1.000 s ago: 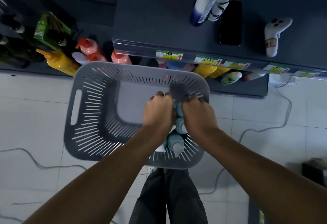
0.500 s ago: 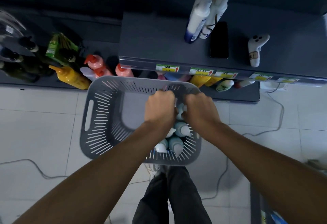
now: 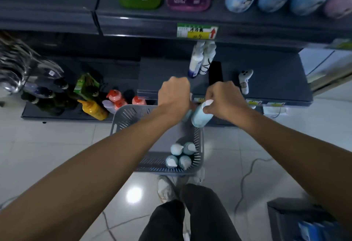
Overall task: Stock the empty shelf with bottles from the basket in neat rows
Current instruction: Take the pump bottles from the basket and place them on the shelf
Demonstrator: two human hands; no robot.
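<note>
Both hands were down in the basket (image 3: 122, 119) a second ago, clenched among the bottles. Now both are up and clear of its rim, level with the front edge of the shelf (image 3: 270, 81).

- Right hand (image 3: 225, 98): fingers curled round the neck of a pale blue bottle (image 3: 200, 118), which hangs tilted below it.
- Left hand (image 3: 174, 93): closed in a fist on a second bottle (image 3: 187, 114), of which only an edge shows under the wrist.
- Four bottles (image 3: 179, 155) remain upright in the near corner of the basket on the floor.
- The shelf already carries two white bottles (image 3: 200, 60), a phone (image 3: 215, 73) and a controller (image 3: 245, 80).

Judgement: the pick-up is done and placing comes next. The pair likely has to be set beside the white bottles to continue a row.
</note>
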